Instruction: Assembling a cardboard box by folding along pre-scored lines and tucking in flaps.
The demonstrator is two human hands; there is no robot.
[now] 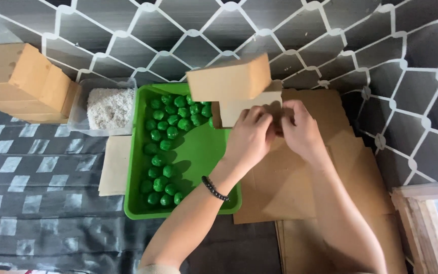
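Note:
A small brown cardboard box (231, 81) with its lid flap raised is held above the right rim of a green tray (204, 152). My left hand (249, 137) grips the box's lower front panel, fingers curled on it; a dark bead bracelet circles that wrist. My right hand (300, 129) pinches the box's right side next to the left hand. Several small green balls (166, 132) lie in the tray, along its left side and far end. Part of the box interior is hidden by my hands.
A clear container of white granules (110, 107) stands left of the tray. Stacked brown boxes (24, 81) sit at far left. Flat cardboard sheets (300, 182) lie under my arms at right. A wooden frame (427, 223) is at the lower right. Patterned mats cover the floor.

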